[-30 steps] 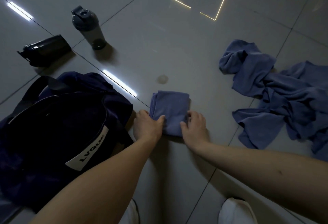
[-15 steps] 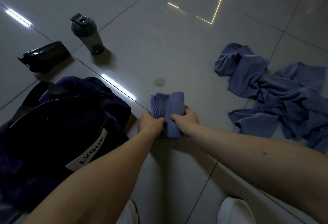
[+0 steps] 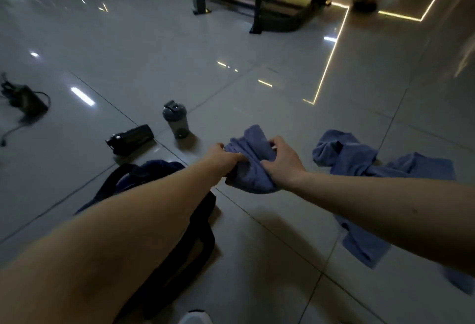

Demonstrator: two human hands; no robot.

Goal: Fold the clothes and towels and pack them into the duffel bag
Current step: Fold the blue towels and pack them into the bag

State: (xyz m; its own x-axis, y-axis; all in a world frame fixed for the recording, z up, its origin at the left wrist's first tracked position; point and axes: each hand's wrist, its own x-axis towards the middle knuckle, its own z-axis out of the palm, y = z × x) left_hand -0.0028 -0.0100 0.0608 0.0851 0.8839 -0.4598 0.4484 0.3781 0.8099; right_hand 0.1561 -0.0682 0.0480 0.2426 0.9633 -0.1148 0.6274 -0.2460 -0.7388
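Both hands hold the folded blue towel (image 3: 250, 172) clear of the floor, just right of the dark duffel bag (image 3: 123, 178), which lies under the left forearm. The left hand (image 3: 224, 157) has its grip clamped on the towel's left edge; the right hand (image 3: 282, 167) has its grip curled round the right side. The bundle looks squeezed and rumpled, so the layers may slide apart on the way to the bag and need refolding, and the bag's slumped opening could snag it. The towel's long axis runs away from the person, far end tipped upward
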